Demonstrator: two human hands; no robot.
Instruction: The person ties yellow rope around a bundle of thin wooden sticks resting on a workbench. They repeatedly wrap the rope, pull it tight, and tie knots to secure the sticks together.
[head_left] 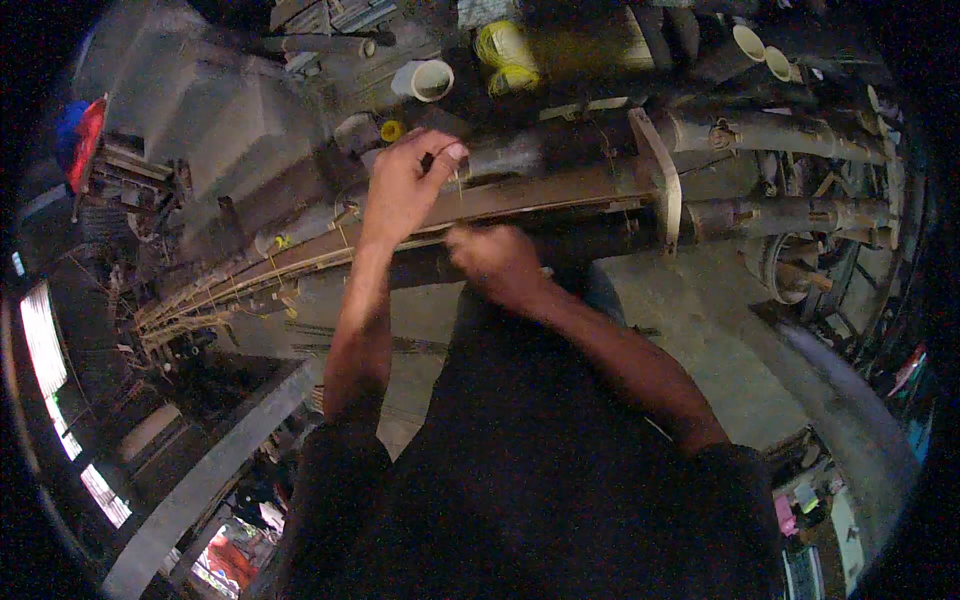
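Stretching across the person's front, a long brown beam (570,192) has its long axis running from the left, where it looks lower and thinner in the wide view, to a pale end board (668,190) standing crosswise on the right. A dark bar (590,236) lies along the beam's near side, between it and the person's body. The left hand (405,185) is over the beam and reaches to its far side, its forearm crossing the beam's line; the right hand (495,262) is at the near edge, lower in the picture and farther right. Yellow ties (345,236) are spaced along the beam to the left of both hands. The smallest thing here, a thin yellow strand (461,188), is just under and beside the left thumb tip, standing nearly upright in the picture and so crosswise to the beam. The key relation is this one: the strand is at the left hand's fingertips, with the right hand below it, so the left is nearer. The left thumb and fingers are curled close, but I cannot tell whether they pinch the strand. The right hand is curled and blurred; whether it grips anything I cannot tell.
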